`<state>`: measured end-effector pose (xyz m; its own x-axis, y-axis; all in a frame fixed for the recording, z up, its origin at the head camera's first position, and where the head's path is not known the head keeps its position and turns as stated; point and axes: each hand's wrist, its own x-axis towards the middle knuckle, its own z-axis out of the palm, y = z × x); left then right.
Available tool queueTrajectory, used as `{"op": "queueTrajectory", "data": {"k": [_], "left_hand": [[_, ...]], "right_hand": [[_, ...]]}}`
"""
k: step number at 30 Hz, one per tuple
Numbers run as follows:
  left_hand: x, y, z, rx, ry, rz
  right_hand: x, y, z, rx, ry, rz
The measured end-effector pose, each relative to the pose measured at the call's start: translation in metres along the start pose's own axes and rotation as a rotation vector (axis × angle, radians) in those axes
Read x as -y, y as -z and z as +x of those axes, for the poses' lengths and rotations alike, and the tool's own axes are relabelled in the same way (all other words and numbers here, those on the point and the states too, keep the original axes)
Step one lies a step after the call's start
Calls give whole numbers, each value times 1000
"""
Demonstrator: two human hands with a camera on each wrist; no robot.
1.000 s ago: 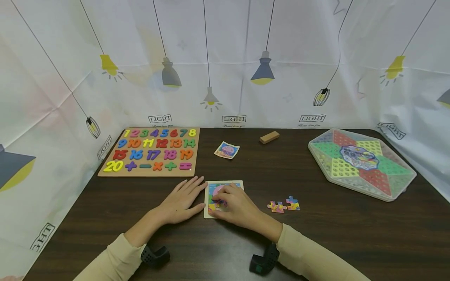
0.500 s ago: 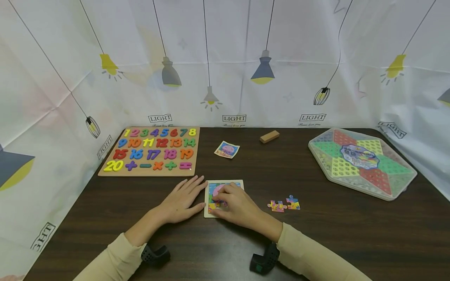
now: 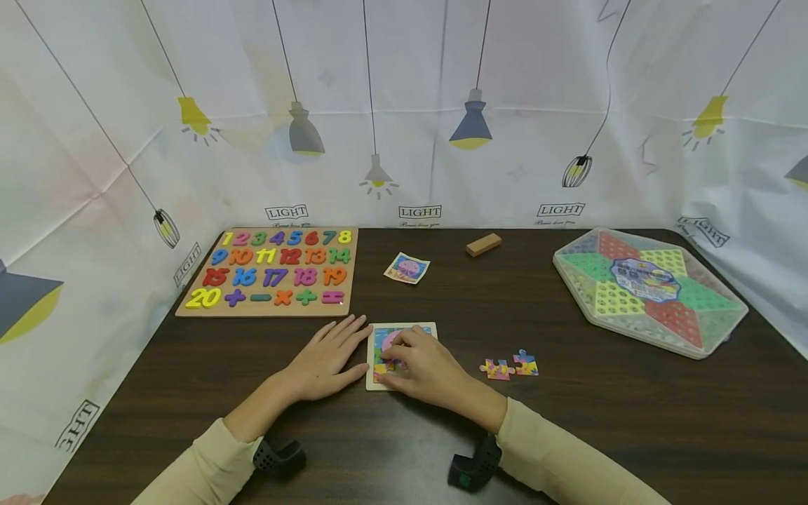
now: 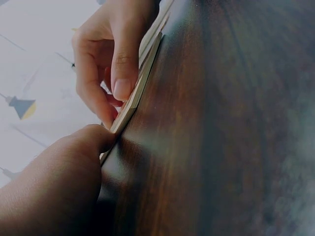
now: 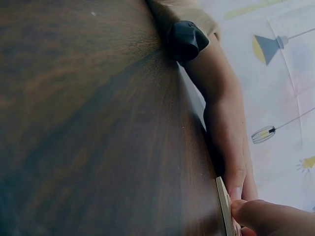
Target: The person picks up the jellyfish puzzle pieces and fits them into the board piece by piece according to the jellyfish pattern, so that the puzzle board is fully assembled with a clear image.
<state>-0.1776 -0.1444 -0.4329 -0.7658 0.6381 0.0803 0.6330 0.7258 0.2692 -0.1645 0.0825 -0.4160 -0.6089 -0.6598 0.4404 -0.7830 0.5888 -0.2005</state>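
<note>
A small jigsaw puzzle board (image 3: 379, 343) with a pale wooden frame lies flat on the dark table. Its picture has blue, pink and yellow parts, and its right side is mostly covered. My left hand (image 3: 326, 365) rests flat beside it, fingers spread and straight, with the thumb and fingertips at the frame's left edge. Over the board, my right hand (image 3: 428, 369) has its fingers curled and pinches a puzzle piece (image 3: 394, 365) low on the picture; the fingers hide most of it. In the left wrist view, the right thumb (image 4: 122, 88) points down close over the board.
Two loose puzzle pieces (image 3: 497, 369) lie right of my right hand. Behind the board are a small picture card (image 3: 407, 268) and a wooden block (image 3: 483, 245). A number board (image 3: 252, 308) sits back left, a hexagonal board-game box (image 3: 644, 294) back right.
</note>
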Motion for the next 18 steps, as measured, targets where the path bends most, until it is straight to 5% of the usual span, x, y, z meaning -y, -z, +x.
{"op": "queueTrajectory", "data": {"k": [18], "left_hand": [[-1, 1, 0, 0, 1, 1]], "right_hand": [[-1, -2, -2, -33, 33, -33]]}}
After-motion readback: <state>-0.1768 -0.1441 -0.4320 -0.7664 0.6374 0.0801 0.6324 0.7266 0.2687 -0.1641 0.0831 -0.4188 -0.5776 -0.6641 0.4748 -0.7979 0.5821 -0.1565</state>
